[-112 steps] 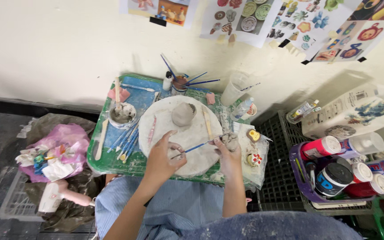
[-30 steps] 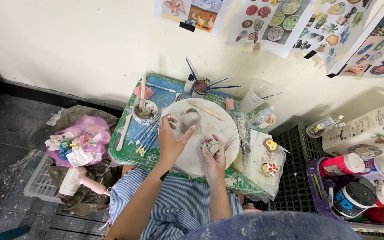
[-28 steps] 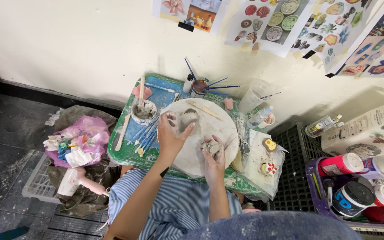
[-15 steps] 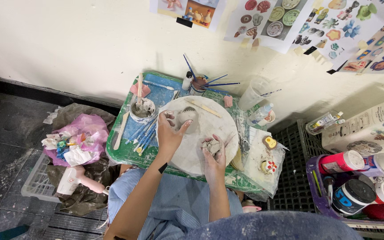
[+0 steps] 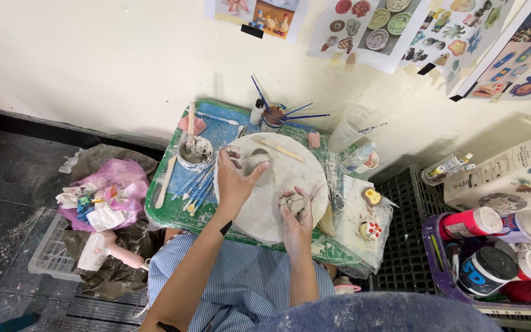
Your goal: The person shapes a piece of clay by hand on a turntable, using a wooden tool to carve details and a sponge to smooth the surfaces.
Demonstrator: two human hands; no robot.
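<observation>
A: Start from the big things. What anchors it all?

B: The round white board (image 5: 278,203) on the green table (image 5: 167,212). Everything else I place against that board. Left of it stands a clay-smeared cup (image 5: 195,152) with sticks in it, and blue brushes (image 5: 195,184) lie between the cup and the board's rim. Beyond its far edge sits a jar of brushes (image 5: 273,117).

A: And the hands?

B: Both are over the board. The left hand (image 5: 233,181) rests at its far left part, fingers spread, thumb and forefinger around a small grey clay piece (image 5: 257,161). The right hand (image 5: 296,224) is at its near right part, fingers closed on a crumpled clay lump (image 5: 292,201).

A: Which step does that look like?

B: I judge it as shaping by hand: one piece steadied, the lump being pressed or worked. A next move would call for a light pinch, since wet clay dents easily.

A: How does the clay look?

B: The small piece looks rounded, dome-like, pale grey with a darker mark. The lump is rougher, creased and mottled. Finer detail is too small to tell.
</observation>
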